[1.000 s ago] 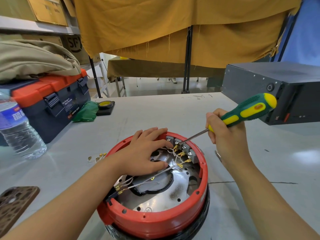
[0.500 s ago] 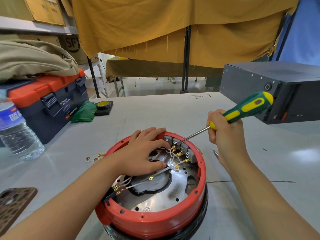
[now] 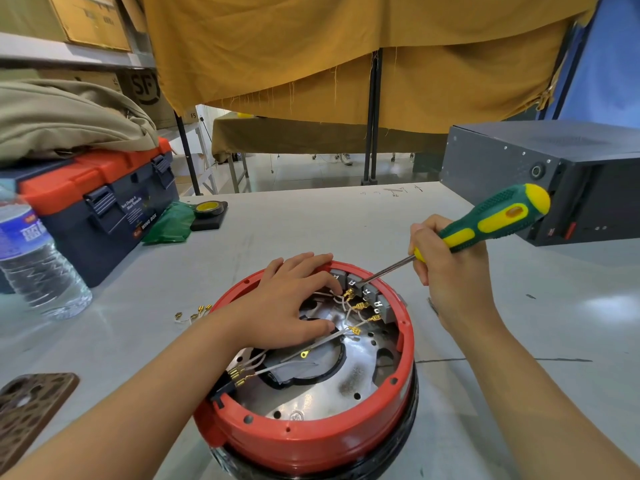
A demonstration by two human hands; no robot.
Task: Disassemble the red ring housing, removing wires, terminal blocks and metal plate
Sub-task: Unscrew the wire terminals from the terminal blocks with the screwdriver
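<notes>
Head view: red ring housing [image 3: 304,441] holds wires [image 3: 349,311], terminal blocks [image 3: 367,291]; left hand [image 3: 291,299] flat; right hand [image 3: 446,271] grips screwdriver [image 3: 491,218].

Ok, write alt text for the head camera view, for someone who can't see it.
A person's right hand holds a green and yellow screwdriver with its tip at the grey terminal blocks inside a red ring housing on a grey table. The left hand lies flat inside the housing, over white wires and a metal plate.
</notes>
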